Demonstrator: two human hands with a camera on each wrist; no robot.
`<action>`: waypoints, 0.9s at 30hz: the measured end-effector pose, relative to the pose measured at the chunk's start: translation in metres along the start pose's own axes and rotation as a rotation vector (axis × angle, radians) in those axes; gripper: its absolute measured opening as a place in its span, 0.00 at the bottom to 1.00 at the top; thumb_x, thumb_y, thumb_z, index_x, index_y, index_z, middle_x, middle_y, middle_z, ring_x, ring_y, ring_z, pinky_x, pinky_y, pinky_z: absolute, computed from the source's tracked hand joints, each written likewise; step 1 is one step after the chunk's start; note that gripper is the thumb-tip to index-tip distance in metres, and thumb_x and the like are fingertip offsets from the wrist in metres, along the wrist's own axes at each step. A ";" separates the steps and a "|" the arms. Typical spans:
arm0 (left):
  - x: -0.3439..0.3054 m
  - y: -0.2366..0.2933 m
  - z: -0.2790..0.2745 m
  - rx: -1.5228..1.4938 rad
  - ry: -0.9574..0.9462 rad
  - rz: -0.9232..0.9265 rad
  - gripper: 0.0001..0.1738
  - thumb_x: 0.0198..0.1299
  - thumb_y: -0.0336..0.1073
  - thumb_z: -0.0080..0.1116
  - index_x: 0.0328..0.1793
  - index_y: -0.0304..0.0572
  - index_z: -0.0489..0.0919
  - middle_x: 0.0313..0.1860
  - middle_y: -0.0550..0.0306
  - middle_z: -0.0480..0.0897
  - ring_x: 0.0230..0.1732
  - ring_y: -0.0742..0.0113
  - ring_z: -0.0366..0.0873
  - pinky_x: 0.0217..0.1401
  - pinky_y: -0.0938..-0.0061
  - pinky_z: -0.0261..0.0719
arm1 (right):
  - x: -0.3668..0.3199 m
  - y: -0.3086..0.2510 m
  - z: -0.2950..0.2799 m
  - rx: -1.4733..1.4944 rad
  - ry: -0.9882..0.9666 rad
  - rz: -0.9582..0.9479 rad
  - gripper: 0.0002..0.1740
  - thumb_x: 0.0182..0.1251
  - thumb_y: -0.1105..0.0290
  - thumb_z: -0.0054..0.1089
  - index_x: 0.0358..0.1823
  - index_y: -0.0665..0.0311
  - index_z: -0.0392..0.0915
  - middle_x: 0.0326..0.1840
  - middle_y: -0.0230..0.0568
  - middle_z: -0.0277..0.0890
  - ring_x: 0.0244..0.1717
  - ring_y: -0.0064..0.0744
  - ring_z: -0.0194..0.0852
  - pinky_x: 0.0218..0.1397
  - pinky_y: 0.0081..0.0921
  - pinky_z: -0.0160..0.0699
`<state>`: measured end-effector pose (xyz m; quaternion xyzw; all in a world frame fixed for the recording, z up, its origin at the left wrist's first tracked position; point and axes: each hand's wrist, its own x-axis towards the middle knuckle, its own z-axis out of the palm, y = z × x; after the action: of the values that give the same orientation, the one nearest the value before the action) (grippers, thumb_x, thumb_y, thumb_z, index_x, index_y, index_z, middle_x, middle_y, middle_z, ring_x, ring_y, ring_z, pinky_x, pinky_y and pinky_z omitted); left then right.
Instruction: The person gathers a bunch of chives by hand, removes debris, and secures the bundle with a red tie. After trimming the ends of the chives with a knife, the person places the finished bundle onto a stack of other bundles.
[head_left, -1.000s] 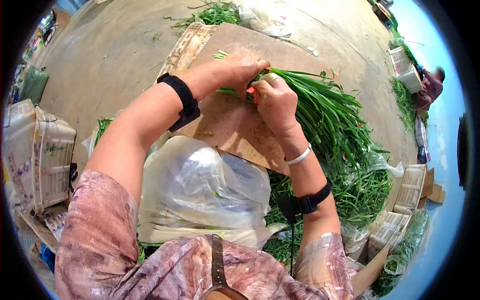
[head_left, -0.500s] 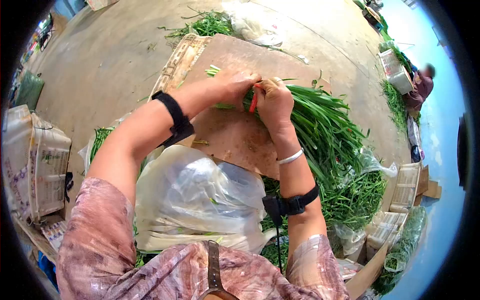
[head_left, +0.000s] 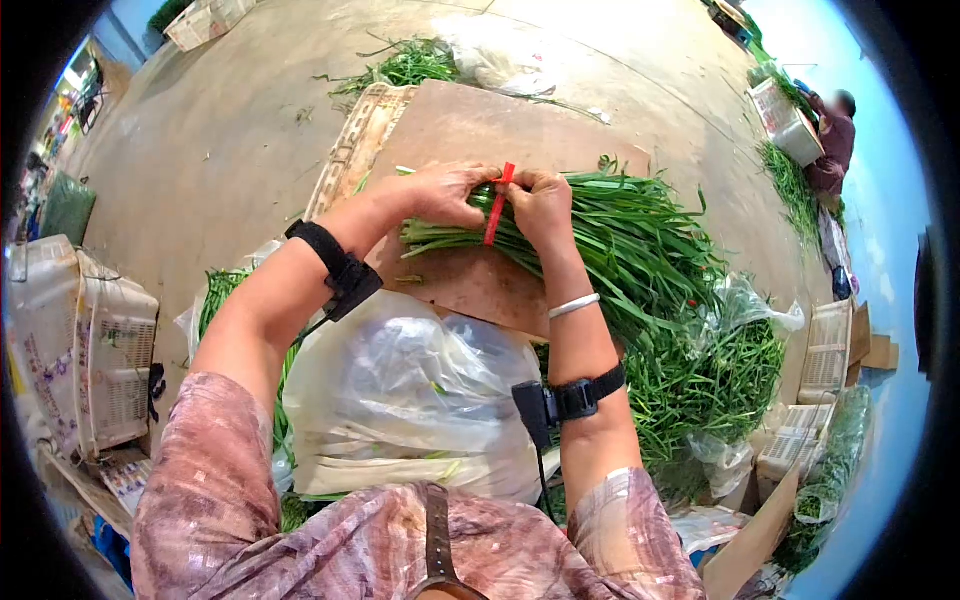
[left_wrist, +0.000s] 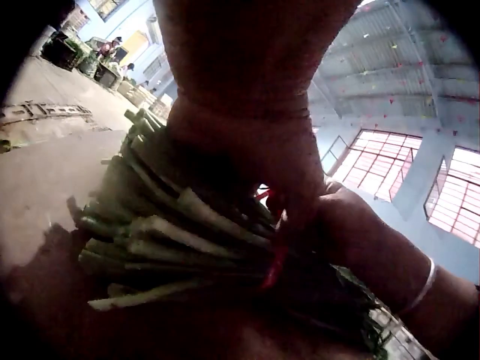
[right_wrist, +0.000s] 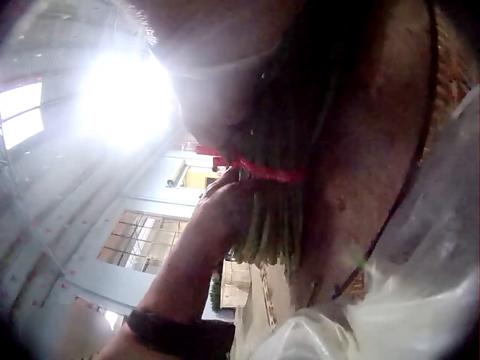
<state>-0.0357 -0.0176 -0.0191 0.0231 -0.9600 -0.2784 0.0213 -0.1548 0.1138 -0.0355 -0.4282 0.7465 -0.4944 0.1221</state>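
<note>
A bundle of long green stalks (head_left: 640, 220) lies across a brown board (head_left: 500, 120), cut ends to the left, leaves spreading right. Round it runs a red band (head_left: 494, 215), also seen in the left wrist view as a red strip (left_wrist: 275, 266) and in the right wrist view as a red band (right_wrist: 270, 172). The left hand (head_left: 450, 192) lies over the stalks left of the band, fingertips at its top. The right hand (head_left: 543, 205) pinches the band's upper part between thumb and fingers. In the left wrist view the pale cut ends (left_wrist: 172, 232) stick out beside the left hand (left_wrist: 247, 150).
Clear plastic sheeting (head_left: 410, 390) covers the near side, below the board. Loose greens (head_left: 710, 400) are heaped at the right. White crates (head_left: 110, 350) stand at the left; more greens (head_left: 405, 65) lie on the floor beyond. A person (head_left: 832, 145) is by crates at the far right.
The hands have shifted slightly down in the head view. The red band, earlier mostly covered or hanging by the right hand, now shows as a straight strip across the stalks. The left fingers have spread.
</note>
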 end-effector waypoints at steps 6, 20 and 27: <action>0.001 -0.017 -0.012 -0.624 -0.063 -0.062 0.24 0.53 0.37 0.45 0.56 0.37 0.76 0.48 0.46 0.80 0.55 0.58 0.72 0.62 0.73 0.65 | 0.016 -0.006 -0.002 -0.158 -0.118 0.153 0.08 0.48 0.66 0.65 0.27 0.62 0.84 0.24 0.52 0.78 0.26 0.43 0.79 0.34 0.33 0.77; 0.030 0.006 -0.003 -0.299 0.183 -0.408 0.16 0.56 0.42 0.58 0.28 0.35 0.82 0.18 0.60 0.77 0.23 0.77 0.67 0.25 0.73 0.67 | 0.018 -0.023 -0.003 -0.357 -0.131 0.274 0.10 0.52 0.63 0.64 0.26 0.62 0.83 0.32 0.55 0.79 0.37 0.51 0.79 0.42 0.38 0.78; 0.023 -0.002 0.018 -0.617 0.401 -0.380 0.14 0.56 0.39 0.58 0.24 0.36 0.81 0.17 0.64 0.76 0.20 0.77 0.67 0.21 0.74 0.64 | -0.008 -0.026 0.013 -0.445 0.092 0.052 0.12 0.50 0.63 0.66 0.31 0.62 0.78 0.31 0.49 0.77 0.35 0.47 0.78 0.38 0.37 0.77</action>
<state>-0.0593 -0.0108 -0.0341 0.2461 -0.7870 -0.5421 0.1620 -0.1287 0.1085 -0.0217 -0.4021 0.8528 -0.3333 0.0030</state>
